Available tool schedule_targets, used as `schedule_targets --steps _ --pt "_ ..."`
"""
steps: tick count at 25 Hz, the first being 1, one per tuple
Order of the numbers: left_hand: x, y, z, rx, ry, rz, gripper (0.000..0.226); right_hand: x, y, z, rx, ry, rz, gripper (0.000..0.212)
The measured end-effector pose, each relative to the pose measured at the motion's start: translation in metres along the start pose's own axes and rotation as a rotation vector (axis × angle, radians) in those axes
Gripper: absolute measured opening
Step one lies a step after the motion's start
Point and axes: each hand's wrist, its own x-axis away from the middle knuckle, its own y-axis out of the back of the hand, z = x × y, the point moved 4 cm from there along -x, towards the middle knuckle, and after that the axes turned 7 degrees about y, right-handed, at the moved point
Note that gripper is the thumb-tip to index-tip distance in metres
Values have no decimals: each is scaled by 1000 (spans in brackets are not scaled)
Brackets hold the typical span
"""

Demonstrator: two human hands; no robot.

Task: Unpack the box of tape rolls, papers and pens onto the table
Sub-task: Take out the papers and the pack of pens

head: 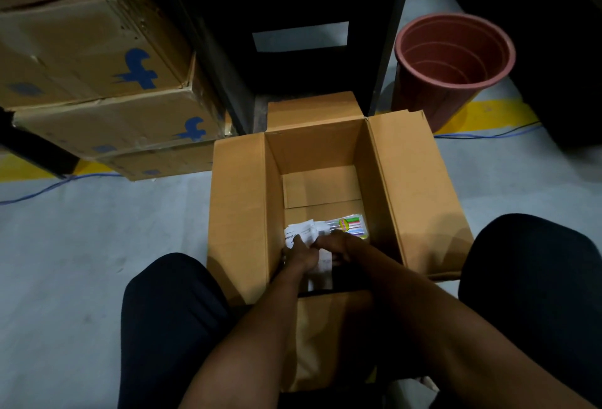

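An open cardboard box stands on the grey floor between my knees, flaps spread. At its bottom lie white printed papers and a clear pack of coloured pens to their right. Both my hands reach down inside. My left hand is closed on the papers at their near edge. My right hand is beside it, fingers curled over the papers and touching the pen pack's near end. No tape rolls show in the box.
Stacked cardboard cartons with blue logos stand at the left. A dark rack rises behind the box. A reddish plastic bin stands at the right, by a yellow floor stripe and blue cables.
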Motion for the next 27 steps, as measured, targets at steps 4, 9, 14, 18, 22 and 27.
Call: schedule_targets --steps 4,9,14,18,22,27 --pt "0 4 5 81 -35 23 69 -11 -7 0 -51 29 -46 23" --pt "2 5 4 47 -72 3 62 -11 -14 0 187 41 -168 61" --pt "-2 4 4 19 -101 -33 50 -12 -15 -6 145 31 -198 58" --pt "-3 2 3 7 -125 -24 52 -18 -21 -8 17 88 -142 49" --pt "-2 2 3 65 -129 0 58 -20 -20 -10 30 170 -123 47" --pt "0 5 -6 240 -183 -33 72 7 19 9 212 188 -288 43"
